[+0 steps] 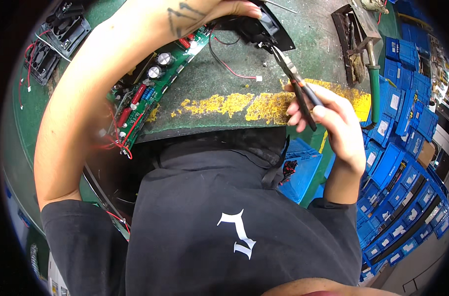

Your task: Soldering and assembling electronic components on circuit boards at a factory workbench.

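Observation:
Near the top of the bench, my left hand (237,9) is closed over a black panel (282,37) with a fan-like part on it. The palm and some fingers lie out of sight beyond the picture's upper edge. A thin red-and-black lead (229,68) runs from the panel to a small white plug. My right hand (333,111) grips black-handled pliers (294,76) with orange marks, their jaws at the panel's near corner. A small bright bit shows beside the jaw tips; whether they pinch it I cannot tell.
Beneath my left forearm lies a green circuit board (158,89) with capacitors and red wires. Black fans (61,37) sit at the far left. A green-handled soldering iron (374,89) rests at a metal box (350,49) on the right. Blue bins (397,172) line the right side.

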Motion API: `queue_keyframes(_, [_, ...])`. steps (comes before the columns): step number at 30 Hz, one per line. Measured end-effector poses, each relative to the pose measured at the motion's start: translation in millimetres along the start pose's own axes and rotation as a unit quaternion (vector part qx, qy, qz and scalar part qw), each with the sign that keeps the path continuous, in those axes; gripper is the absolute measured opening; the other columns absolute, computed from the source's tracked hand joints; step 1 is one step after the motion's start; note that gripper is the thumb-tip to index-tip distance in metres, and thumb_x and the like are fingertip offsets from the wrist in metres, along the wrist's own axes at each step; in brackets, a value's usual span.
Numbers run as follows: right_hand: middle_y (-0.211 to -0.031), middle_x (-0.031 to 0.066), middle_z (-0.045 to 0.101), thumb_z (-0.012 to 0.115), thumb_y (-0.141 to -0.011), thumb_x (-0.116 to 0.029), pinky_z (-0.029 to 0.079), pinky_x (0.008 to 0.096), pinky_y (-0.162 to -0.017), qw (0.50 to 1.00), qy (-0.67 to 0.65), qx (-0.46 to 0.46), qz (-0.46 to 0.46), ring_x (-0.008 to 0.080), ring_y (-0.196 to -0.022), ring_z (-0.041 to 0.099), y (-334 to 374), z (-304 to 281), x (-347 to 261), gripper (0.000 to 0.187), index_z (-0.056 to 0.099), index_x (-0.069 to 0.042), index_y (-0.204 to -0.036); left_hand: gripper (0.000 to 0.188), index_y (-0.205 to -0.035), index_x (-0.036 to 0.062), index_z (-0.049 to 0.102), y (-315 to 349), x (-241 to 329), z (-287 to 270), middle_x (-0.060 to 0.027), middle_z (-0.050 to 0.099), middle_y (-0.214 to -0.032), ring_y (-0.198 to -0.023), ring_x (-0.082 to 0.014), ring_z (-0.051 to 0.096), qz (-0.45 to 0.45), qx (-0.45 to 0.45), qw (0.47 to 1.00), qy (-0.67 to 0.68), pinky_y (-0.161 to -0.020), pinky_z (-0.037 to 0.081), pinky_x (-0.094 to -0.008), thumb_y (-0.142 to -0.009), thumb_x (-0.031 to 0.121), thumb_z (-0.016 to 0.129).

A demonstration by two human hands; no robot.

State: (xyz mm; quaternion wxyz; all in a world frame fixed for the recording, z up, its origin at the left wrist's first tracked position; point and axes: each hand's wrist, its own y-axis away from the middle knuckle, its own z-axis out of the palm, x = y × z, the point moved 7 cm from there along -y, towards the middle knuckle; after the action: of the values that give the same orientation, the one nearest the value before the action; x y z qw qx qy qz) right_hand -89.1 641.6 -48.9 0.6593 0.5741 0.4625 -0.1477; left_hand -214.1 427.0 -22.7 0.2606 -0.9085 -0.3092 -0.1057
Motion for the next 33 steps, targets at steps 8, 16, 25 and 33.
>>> queue_keyframes(8, [-0.102, 0.0246, 0.069, 0.054, -0.094, -0.042, 0.061, 0.04, -0.082, 0.99, -0.116, -0.069, 0.034, 0.0331, -0.089, 0.073, -13.9, -4.5, 15.6, 0.074, 0.05, 0.018, -0.138, 0.032, -0.108, 0.0127, 0.077, 0.1, 1.3, 0.6, -0.0073, 0.074, -0.116, -0.108, -0.0262, 0.071, 0.018, 0.009, 1.0, 0.008, -0.093, 0.057, -0.035, -0.087, 0.037, 0.076])
queue_keyframes(16, [-0.101, 0.0241, 0.07, 0.052, -0.095, -0.043, 0.062, 0.0384, -0.077, 0.988, -0.13, -0.07, 0.035, 0.0313, -0.085, 0.073, -21.3, -6.3, 19.2, 0.074, 0.051, 0.018, -0.138, 0.033, -0.109, 0.0121, 0.077, 0.4, 0.2, 0.7, -0.0076, 0.074, -0.116, -0.108, -0.0268, 0.07, 0.009, 0.0, 1.0, 0.03, -0.093, 0.057, -0.0351, -0.087, 0.037, 0.076])
queue_keyframes(25, [-0.099, 0.0233, 0.07, 0.052, -0.096, -0.044, 0.061, 0.0366, -0.074, 0.989, -0.123, -0.072, 0.027, 0.0292, -0.08, 0.073, -23.9, -6.7, 20.9, 0.075, 0.05, 0.018, -0.138, 0.032, -0.109, 0.0128, 0.077, 1.2, -0.4, -1.5, -0.0078, 0.074, -0.115, -0.107, -0.0277, 0.07, 0.004, -0.001, 0.999, 0.034, -0.093, 0.057, -0.0357, -0.087, 0.037, 0.076])
queue_keyframes(33, [-0.099, 0.023, 0.07, 0.052, -0.096, -0.044, 0.06, 0.0351, -0.072, 0.99, -0.117, -0.07, 0.026, 0.0287, -0.079, 0.073, -26.6, -7.6, 20.4, 0.075, 0.051, 0.018, -0.137, 0.032, -0.109, 0.0134, 0.077, -0.1, -0.2, -0.2, -0.0073, 0.074, -0.115, -0.106, -0.0277, 0.07, 0.013, 0.003, 0.999, 0.029, -0.092, 0.057, -0.036, -0.088, 0.037, 0.076])
